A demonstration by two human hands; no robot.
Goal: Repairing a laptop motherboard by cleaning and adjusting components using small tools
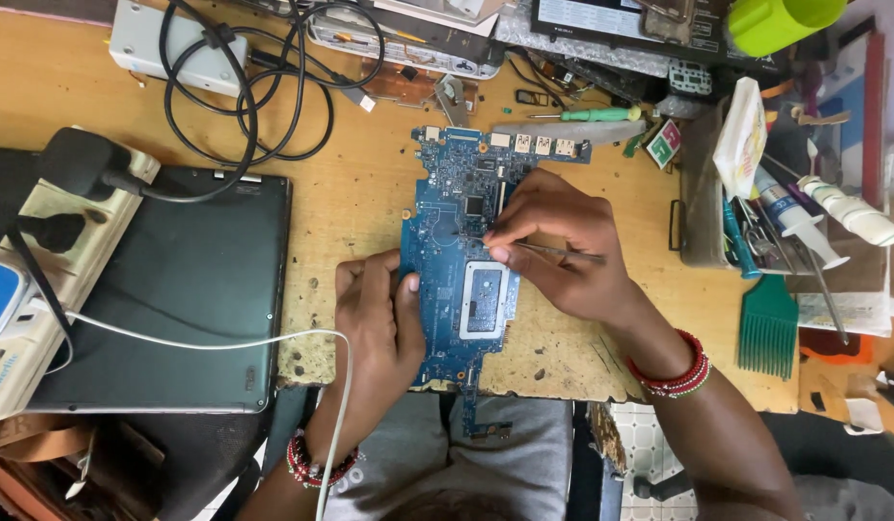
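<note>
Closed the right hand (pixel 553 241) into a tight grip on slim metal tweezers (pixel 558 253), thumb and forefinger pinched near the front, handle trailing off to the right. Brought the tips down onto the middle of the blue circuit board (pixel 437 260), just above the silver-framed chip (pixel 486 301); too small to tell whether anything sat between the tips. Pressed the left hand (pixel 379 318) flat against the board's left edge, fingers curled and holding nothing, thumb resting on the blue face to pin it.

Lay lengthwise on the worn wooden surface (pixel 351 203), that board, near end hanging over the front edge above the lap. Judged as fine picking or placing work on one small part near the board's centre, well under way. Called next, most likely, for a steady wrist, a light squeeze and a board kept from sliding.

Sat to the left a closed dark laptop (pixel 177 289), crossed by a white cable (pixel 225 342), with a power strip (pixel 42 270) beside it. Coiled behind, black cables (pixel 244 87). Rested beyond the board a green-handled screwdriver (pixel 587 114); off to the right, a green brush (pixel 767 333) and a syringe (pixel 794 217) among other tools.
</note>
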